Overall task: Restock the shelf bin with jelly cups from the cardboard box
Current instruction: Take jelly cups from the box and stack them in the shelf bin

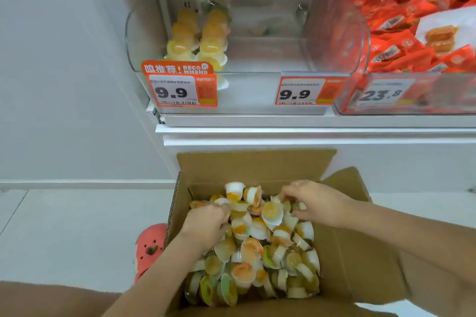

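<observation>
Hands were both down inside the open cardboard box [257,165], which sat on the pale floor just below the shelf. Left hand [206,224] lay on the left part of the heap of jelly cups [257,247], fingers curled down into the cups; what they held, if anything, could not be told, since the fingertips were buried. Right hand [314,203] lay over the far right of the heap, fingers bent and narrow, tips touching or pinching small cups beneath them; blur prevented saying which cup.

Heap filled most of the box floor: cups lay jumbled on their sides, white-rimmed, with yellow, orange and green fillings.

Shelf bin [334,20], of clear plastic, stood on the shelf above the box. Two short rows of yellow cups [198,38] stood at its left end; the remainder of the bin floor showed bare. Price tags reading 9.9 [177,91] hung on its front. Neighbouring bin to the right held red snack packets [401,33]. Pink clog [150,247] showed just left of the box.
</observation>
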The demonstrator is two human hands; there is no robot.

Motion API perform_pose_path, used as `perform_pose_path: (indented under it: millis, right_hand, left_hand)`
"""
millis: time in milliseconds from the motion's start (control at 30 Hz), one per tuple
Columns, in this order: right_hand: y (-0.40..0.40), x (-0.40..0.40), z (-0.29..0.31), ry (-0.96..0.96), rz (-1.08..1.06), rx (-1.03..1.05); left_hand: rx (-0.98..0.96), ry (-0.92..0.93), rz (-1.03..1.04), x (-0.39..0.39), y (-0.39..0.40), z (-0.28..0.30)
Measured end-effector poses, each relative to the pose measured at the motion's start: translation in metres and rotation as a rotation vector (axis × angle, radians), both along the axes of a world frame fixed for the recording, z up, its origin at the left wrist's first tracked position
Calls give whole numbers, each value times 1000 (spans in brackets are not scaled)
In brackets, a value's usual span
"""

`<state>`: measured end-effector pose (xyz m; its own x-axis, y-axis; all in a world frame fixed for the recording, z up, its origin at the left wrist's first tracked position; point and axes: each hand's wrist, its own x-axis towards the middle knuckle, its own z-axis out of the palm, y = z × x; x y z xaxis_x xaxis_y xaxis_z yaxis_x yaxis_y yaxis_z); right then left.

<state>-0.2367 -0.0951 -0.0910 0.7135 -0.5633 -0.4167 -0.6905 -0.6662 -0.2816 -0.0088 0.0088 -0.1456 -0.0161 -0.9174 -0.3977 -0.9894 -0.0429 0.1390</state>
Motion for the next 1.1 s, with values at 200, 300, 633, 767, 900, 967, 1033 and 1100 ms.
perform_pose_path:
  millis: [200,300,633,767,900,967,1033,1100]
  right_hand:
    - [5,0,-108,40,-344,133]
    - [4,22,-131,-154,-514,172]
    - [10,76,-155,-553,-883,230]
    - [11,70,-153,-534,-868,237]
    - [11,58,-137,-493,-864,288]
    - [13,49,-123,-460,-889,420]
    - [14,41,-106,-408,-954,547]
    - [9,36,-81,-440,-1044,723]
  left_hand:
    - [162,-65,62,-10,9,-76]
    - [158,-100,64,-17,3,-92]
    - [-58,-177,57,-16,18,-123]
    - [-134,-116,51,-3,28,-124]
    - [-71,177,271,-2,31,-108]
    - [-58,385,545,-6,26,-89]
    - [-41,704,923,-11,16,-61]
    - [150,1252,1325,-11,4,-27]
